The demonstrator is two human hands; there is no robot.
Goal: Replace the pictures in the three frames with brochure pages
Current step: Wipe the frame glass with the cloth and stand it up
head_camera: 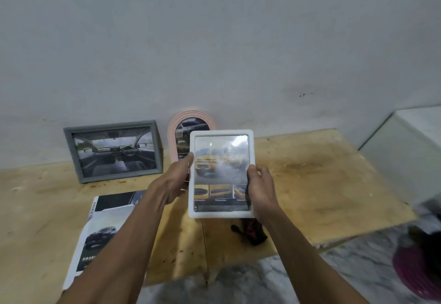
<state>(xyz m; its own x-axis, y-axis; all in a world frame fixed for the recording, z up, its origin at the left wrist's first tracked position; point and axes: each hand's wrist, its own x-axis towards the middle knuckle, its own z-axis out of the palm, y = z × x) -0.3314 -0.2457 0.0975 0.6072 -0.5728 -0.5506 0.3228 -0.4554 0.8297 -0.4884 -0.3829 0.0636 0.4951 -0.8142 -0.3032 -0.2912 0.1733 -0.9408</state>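
I hold a white frame (220,212) upright above the wooden table (310,179); behind its glass is a brochure page with a yellow car in smoke. My left hand (174,182) grips its left edge, and my right hand (260,189) grips its right edge with the thumb on the front. A grey frame (112,151) showing a car interior leans against the wall at the left. A pink arched frame (181,134) with a car picture stands behind the white one, partly hidden. Brochure pages (100,232) lie on the table under my left forearm.
A small dark red-and-black object (253,232) lies on the table below the white frame. The table's right edge drops to a marble floor (346,268). A white box (410,151) stands at the right, a purple bag (420,263) near it on the floor.
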